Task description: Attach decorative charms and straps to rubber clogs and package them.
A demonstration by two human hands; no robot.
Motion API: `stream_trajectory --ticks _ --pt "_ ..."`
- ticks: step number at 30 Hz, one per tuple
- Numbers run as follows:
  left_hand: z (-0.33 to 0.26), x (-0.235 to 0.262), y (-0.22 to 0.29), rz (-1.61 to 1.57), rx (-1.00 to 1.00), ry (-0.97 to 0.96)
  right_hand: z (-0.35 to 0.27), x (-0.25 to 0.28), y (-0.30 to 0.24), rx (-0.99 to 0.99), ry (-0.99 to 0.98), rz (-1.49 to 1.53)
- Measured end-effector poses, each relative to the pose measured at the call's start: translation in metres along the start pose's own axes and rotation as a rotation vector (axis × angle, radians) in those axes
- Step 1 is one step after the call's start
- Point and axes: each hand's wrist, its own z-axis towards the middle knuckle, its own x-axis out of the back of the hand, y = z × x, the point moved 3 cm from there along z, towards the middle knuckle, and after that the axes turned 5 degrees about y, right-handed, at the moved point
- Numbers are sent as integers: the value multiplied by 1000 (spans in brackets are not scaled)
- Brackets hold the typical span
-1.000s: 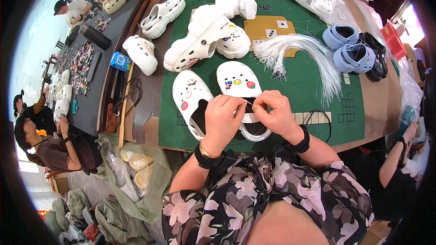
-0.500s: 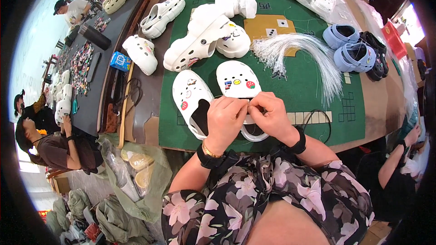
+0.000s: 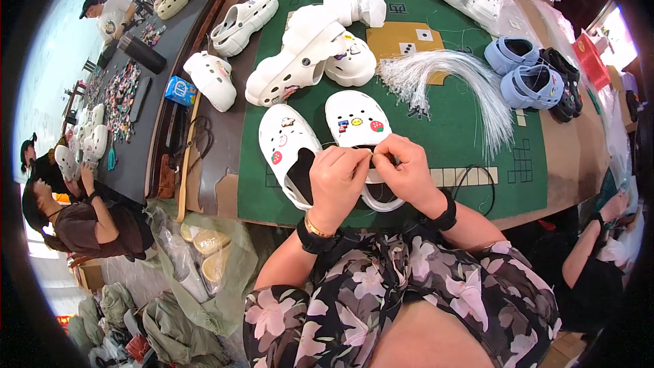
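Note:
My left hand [image 3: 338, 180] and my right hand [image 3: 403, 170] meet fingertip to fingertip over the opening of a white clog [image 3: 357, 114] with small charms on its toe. Both are closed in a pinch; what sits between the fingers is too small to make out. A thin dark strand shows beside my left fingers. The matching white clog [image 3: 283, 135], also with charms, lies just left of my left hand, its heel toward me. Part of the right clog's heel is hidden under my hands.
White clogs [image 3: 293, 54] are piled beyond. A bundle of thin white plastic strands [image 3: 470, 88] lies to the right, near blue clogs [image 3: 531, 85]. A green mat [image 3: 436, 208] covers the table. Co-workers sit at a dark table [image 3: 184, 27] on the left, with loose charms [image 3: 122, 95].
My hands keep their pinch and have shifted only slightly. At the left table a co-worker's hands have raised white clogs; at the far right another person's arm has moved a little.

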Motion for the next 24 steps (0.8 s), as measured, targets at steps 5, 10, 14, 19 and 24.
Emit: stream_trajectory --ticks 5,10,14,19,24 --pt "-3 -3 2 -5 -45 20 1 -1 3 2 17 0" --pt "-4 -1 2 23 -65 -5 3 1 0 -73 -45 3" --pt "-4 3 -1 15 -81 -19 6 3 2 -65 -69 -4" --pt "11 37 -3 84 70 -45 13 21 -10 165 44 -209" --pt "-12 74 -42 67 351 110 3 13 -26 346 -276 -393"
